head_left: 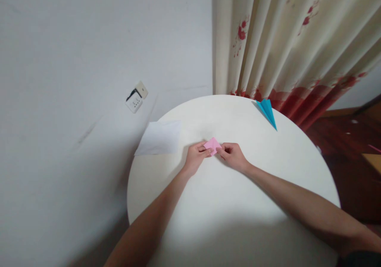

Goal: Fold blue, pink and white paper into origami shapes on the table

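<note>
Pink paper (212,144): small, folded, lying near the middle of the round white worktop (232,219), slightly toward its far side. Left hand (195,156): grip closed on the paper's left edge, fingertips pinching it. Right hand (233,155): grip closed on the paper's right corner, thumb and forefinger together. Both forearms reach in from the near edge, above the surface. Blue paper plane (268,111): at the far right rim, well apart from the hands, nose pointing right and nearward. White sheet (159,137): at the far left, overhanging the rim. Wall socket (136,97): on the white wall beyond the sheet. Curtain (285,41): cream with red flowers, hanging behind the worktop.
</note>
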The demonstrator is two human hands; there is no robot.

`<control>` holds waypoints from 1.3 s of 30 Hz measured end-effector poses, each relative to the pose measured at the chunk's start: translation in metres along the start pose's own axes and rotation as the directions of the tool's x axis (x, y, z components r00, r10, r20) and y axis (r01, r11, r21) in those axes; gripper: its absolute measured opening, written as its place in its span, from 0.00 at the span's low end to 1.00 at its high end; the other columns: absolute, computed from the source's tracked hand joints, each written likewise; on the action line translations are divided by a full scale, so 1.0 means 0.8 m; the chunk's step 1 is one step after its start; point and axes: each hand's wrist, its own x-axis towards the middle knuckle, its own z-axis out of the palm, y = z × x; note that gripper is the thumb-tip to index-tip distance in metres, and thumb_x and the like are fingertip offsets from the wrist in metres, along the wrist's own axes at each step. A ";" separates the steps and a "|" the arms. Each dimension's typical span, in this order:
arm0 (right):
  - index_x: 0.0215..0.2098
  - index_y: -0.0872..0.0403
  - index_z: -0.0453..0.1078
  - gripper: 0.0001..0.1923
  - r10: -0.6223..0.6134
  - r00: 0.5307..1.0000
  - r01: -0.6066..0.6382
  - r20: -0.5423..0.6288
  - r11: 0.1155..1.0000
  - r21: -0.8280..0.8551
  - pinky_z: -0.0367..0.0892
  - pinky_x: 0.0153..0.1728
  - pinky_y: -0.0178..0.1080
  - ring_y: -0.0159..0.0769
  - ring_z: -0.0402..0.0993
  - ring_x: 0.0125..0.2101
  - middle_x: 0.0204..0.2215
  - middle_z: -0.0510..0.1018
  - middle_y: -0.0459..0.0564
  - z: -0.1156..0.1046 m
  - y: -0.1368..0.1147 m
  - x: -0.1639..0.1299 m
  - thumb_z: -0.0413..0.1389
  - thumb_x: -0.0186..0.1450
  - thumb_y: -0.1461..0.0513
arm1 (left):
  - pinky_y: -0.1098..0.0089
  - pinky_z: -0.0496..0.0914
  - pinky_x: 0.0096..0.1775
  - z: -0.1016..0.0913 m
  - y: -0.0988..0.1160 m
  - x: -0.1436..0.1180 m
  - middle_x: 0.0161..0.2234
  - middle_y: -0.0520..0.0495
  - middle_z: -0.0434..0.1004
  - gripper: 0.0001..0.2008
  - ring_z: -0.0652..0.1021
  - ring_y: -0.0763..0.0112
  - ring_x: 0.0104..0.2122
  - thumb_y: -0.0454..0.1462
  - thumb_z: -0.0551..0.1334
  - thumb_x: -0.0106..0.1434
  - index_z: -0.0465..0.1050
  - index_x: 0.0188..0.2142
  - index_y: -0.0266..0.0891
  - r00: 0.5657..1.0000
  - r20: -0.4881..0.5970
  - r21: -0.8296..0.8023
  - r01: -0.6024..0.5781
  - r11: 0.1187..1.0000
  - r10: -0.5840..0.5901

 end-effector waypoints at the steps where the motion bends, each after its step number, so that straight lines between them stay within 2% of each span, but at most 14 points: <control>1: 0.19 0.53 0.61 0.25 -0.002 1.000 0.002 0.000 1.000 -0.001 0.47 0.22 0.35 0.27 0.51 0.20 0.16 0.59 0.40 0.000 -0.001 0.000 0.57 0.62 0.45 | 0.69 0.75 0.37 0.001 0.002 -0.001 0.36 0.42 0.84 0.23 0.80 0.68 0.33 0.44 0.76 0.49 0.80 0.41 0.31 1.000 0.014 0.017 0.003 1.000 -0.003; 8: 0.20 0.53 0.62 0.25 0.002 1.000 -0.002 0.029 1.000 -0.003 0.47 0.22 0.35 0.28 0.51 0.20 0.17 0.59 0.40 0.001 -0.002 0.001 0.57 0.62 0.44 | 0.70 0.73 0.34 0.001 0.008 -0.001 0.31 0.45 0.83 0.23 0.80 0.68 0.31 0.47 0.76 0.48 0.81 0.36 0.31 1.000 0.020 0.079 0.021 0.997 -0.023; 15: 0.21 0.53 0.63 0.24 -0.020 1.000 0.020 0.017 1.000 -0.016 0.50 0.23 0.35 0.29 0.53 0.21 0.17 0.61 0.40 0.001 0.003 0.003 0.56 0.63 0.45 | 0.70 0.74 0.35 0.000 0.008 -0.002 0.30 0.45 0.82 0.24 0.79 0.69 0.30 0.49 0.75 0.48 0.81 0.36 0.30 1.000 0.023 0.079 0.011 0.997 -0.013; 21: 0.20 0.53 0.62 0.26 -0.014 1.000 0.014 -0.003 0.999 -0.038 0.49 0.22 0.35 0.29 0.53 0.21 0.17 0.60 0.41 0.001 0.002 0.002 0.56 0.63 0.43 | 0.67 0.75 0.37 0.000 0.007 0.000 0.31 0.43 0.82 0.24 0.79 0.67 0.31 0.47 0.76 0.48 0.81 0.38 0.30 0.999 0.037 0.065 0.022 0.998 -0.025; 27: 0.21 0.53 0.61 0.25 -0.051 0.997 0.051 0.050 0.999 -0.014 0.47 0.23 0.35 0.28 0.50 0.21 0.18 0.57 0.40 -0.001 0.001 0.000 0.56 0.64 0.45 | 0.67 0.74 0.37 -0.002 0.006 -0.002 0.31 0.43 0.81 0.21 0.79 0.67 0.31 0.49 0.72 0.54 0.80 0.35 0.31 0.999 0.048 0.049 0.000 0.999 -0.002; 33: 0.21 0.53 0.62 0.25 -0.057 0.992 0.059 0.115 0.998 -0.013 0.47 0.23 0.35 0.28 0.50 0.21 0.18 0.57 0.40 -0.002 0.010 0.000 0.56 0.64 0.44 | 0.72 0.64 0.30 -0.007 0.001 0.001 0.25 0.48 0.76 0.20 0.72 0.73 0.26 0.50 0.69 0.57 0.79 0.28 0.32 0.997 0.034 0.123 -0.077 0.989 0.074; 39: 0.24 0.54 0.65 0.24 -0.045 0.991 0.045 0.128 0.999 0.009 0.50 0.23 0.35 0.29 0.52 0.22 0.19 0.60 0.41 -0.001 0.005 0.000 0.56 0.64 0.44 | 0.72 0.58 0.28 -0.007 0.003 0.000 0.21 0.52 0.70 0.20 0.66 0.74 0.24 0.50 0.68 0.58 0.76 0.25 0.34 0.993 0.031 0.198 -0.120 0.973 0.116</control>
